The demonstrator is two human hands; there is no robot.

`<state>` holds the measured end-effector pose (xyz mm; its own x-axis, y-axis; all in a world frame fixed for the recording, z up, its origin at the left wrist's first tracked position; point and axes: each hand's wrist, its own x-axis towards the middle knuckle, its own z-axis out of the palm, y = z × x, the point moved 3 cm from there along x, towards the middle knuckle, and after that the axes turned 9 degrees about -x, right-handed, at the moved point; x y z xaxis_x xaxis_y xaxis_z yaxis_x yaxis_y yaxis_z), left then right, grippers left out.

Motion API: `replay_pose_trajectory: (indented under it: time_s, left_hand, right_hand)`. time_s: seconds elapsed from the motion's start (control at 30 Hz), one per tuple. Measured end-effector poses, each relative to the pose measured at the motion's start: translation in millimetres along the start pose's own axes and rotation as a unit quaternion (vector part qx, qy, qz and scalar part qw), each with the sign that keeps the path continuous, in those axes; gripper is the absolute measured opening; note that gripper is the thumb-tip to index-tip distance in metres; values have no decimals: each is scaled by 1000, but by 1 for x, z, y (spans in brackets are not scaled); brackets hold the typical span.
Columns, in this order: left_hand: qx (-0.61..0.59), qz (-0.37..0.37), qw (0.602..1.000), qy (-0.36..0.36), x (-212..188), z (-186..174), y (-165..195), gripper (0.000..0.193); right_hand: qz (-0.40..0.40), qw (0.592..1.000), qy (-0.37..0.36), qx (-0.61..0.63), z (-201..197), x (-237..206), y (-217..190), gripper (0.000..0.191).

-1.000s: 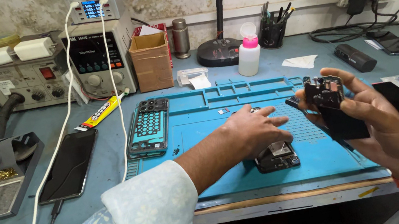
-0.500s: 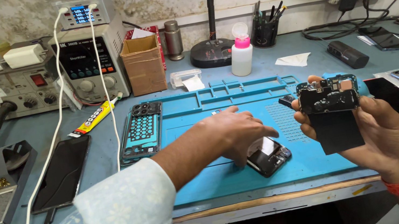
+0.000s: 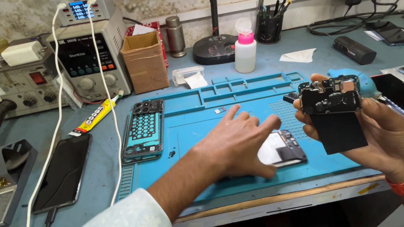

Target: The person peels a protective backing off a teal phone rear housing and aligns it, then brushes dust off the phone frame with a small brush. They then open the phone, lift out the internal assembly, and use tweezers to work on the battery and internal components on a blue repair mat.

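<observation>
The right hand (image 3: 381,126) grips a black phone board (image 3: 333,112) in clenched fingers; the left hand (image 3: 238,143) rests flat, fingers released, on a small phone part (image 3: 281,148) on the blue mat (image 3: 191,148).

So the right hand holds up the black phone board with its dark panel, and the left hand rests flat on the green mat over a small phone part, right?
Not quite: the mat is blue, not green, as the head view shows. The rest holds: the right hand holds up the black phone board, and the left hand rests flat on the mat over a small phone part.
</observation>
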<state>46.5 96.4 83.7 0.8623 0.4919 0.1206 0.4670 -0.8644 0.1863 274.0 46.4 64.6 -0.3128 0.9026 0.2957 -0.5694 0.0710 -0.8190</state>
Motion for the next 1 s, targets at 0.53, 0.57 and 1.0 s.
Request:
replay_pose_trajectory:
  time_s: [0.53,0.57,1.0]
  left_hand:
    - [-259,-107,935,218,-82,-7,-46,26]
    - [-267,-113,933,215,-80,-3,-47,26]
    - [-336,-105,919,177,-20,17,-63,28]
  right_hand:
    - [-14,987,29,-159,18,7,9,102]
    - [-11,986,27,-165,18,9,12,101]
    - [27,981,38,-189,14,10,34,89]
